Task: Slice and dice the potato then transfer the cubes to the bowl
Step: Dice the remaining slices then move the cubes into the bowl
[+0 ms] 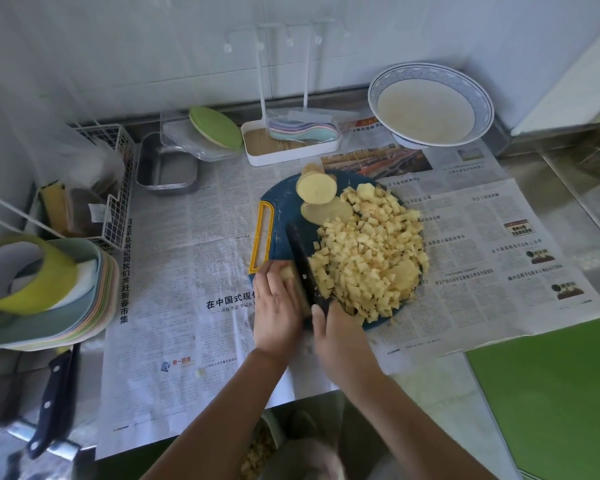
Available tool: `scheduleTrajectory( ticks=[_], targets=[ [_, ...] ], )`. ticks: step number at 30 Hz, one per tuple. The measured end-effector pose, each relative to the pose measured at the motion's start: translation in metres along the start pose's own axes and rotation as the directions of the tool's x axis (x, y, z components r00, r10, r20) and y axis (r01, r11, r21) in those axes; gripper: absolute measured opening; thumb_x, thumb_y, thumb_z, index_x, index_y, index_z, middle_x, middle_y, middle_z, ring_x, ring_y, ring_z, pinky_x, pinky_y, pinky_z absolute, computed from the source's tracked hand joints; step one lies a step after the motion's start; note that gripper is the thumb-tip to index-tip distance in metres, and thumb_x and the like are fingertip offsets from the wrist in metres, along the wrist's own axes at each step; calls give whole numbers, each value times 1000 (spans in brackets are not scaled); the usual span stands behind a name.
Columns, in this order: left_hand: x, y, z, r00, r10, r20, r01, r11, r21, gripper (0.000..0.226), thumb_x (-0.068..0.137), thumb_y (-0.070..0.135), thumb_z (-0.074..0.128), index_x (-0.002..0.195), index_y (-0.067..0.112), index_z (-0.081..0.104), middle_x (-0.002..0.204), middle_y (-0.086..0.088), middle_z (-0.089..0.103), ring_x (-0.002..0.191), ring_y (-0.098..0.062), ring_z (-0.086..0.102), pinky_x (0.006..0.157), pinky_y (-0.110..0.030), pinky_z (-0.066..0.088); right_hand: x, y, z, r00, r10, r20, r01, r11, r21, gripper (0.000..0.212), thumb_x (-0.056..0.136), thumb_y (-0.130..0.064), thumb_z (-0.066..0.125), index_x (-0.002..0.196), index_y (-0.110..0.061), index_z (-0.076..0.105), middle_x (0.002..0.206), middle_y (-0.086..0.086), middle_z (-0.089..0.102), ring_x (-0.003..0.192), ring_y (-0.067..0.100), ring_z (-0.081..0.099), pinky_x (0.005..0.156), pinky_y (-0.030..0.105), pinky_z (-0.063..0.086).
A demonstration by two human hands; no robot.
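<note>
Two slim bare forearms — left hand point(279, 303) and right hand point(338, 336) likewise bare

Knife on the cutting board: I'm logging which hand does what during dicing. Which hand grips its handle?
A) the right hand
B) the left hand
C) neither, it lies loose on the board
A: the right hand curls round the handle of the knife, while the left hand holds a potato piece against the blade on the cutting board.
</note>
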State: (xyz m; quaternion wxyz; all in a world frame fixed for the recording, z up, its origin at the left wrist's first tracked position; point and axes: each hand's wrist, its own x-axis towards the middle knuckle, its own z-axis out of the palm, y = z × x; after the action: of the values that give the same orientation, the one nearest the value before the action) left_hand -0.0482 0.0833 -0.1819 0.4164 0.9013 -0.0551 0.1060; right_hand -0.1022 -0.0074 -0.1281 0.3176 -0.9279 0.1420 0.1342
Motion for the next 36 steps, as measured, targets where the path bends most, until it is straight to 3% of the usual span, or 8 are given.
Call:
scheduleTrajectory(
  ticks=[4, 9, 15, 18, 24, 28, 32, 36],
  targets=[
    [1, 2, -4, 1000, 8, -14, -9, 1000, -16, 39, 99, 27, 29, 127, 5, 45, 126, -12, 40, 119, -21, 39, 105, -42, 37, 2, 24, -11, 999, -52, 0, 51, 971, 233, 30, 102, -36, 37, 79, -20, 47, 65, -6, 46, 55, 7, 44, 53, 19, 33],
    [0, 1, -8, 998, -57, -36, 53, 994, -95, 49, 101, 36, 23, 126, 9, 55, 122, -7, 38, 113, -3, 29, 100, -2, 15, -17, 18, -16, 985, -103, -141, 133, 964, 229, 28, 102, -32, 39, 83, -14, 49, 61, -8, 43, 53, 6, 43, 52, 19, 36],
    [0, -2, -5, 991, -123, -45, 114, 980, -162, 36, 103, 24, 34, 131, 7, 48, 124, -4, 40, 118, -15, 41, 102, -25, 33, -37, 7, -11, 975, -176, -135, 189, 979, 82, 28, 101, -40, 32, 95, -16, 45, 63, -10, 43, 52, 6, 43, 46, 22, 34],
    [1, -1, -6, 990, -114, -81, 97, 975, -198, 35, 102, 23, 34, 125, 3, 50, 120, -2, 44, 113, -14, 45, 100, -17, 34, -45, 2, -6, 971, -208, -114, 211, 977, 16, 26, 102, -41, 26, 96, -20, 40, 65, -13, 40, 55, 4, 42, 48, 21, 34],
    [3, -2, -5, 989, -90, -117, 70, 983, -167, 38, 103, 19, 33, 123, -4, 57, 124, -19, 50, 115, -24, 49, 95, 0, 26, -57, -6, 5, 958, -225, -179, 208, 972, -112, 91, 84, -63, -16, 116, -9, 51, 69, -7, 53, 57, 8, 50, 40, 17, 24],
    [3, -7, -1, 992, -67, -110, 55, 993, -108, 34, 102, 16, 40, 127, -3, 54, 127, -18, 47, 119, -23, 45, 101, -14, 30, -52, -5, 14, 957, -173, -234, 121, 968, -218, 78, 102, -47, 0, 92, -8, 66, 44, -8, 50, 34, 3, 47, 34, 14, 1],
    [1, -14, 5, 990, -13, -139, 16, 1000, 22, 31, 93, -6, 53, 123, -5, 54, 121, -22, 49, 112, -28, 42, 99, -26, 33, -53, -1, 18, 975, -145, -170, 113, 977, -181, 97, 88, -59, -21, 106, -7, 59, 59, -4, 60, 48, 10, 58, 38, 13, 12],
    [2, -22, 10, 990, 6, -143, 12, 992, 123, 39, 81, -16, 57, 119, -5, 57, 111, -21, 51, 100, -30, 44, 90, -40, 42, -50, -4, 21, 976, -144, -162, 92, 953, -288, 35, 92, -43, 49, 85, -12, 62, 41, -7, 49, 30, 3, 46, 34, 13, 6]
  ],
)
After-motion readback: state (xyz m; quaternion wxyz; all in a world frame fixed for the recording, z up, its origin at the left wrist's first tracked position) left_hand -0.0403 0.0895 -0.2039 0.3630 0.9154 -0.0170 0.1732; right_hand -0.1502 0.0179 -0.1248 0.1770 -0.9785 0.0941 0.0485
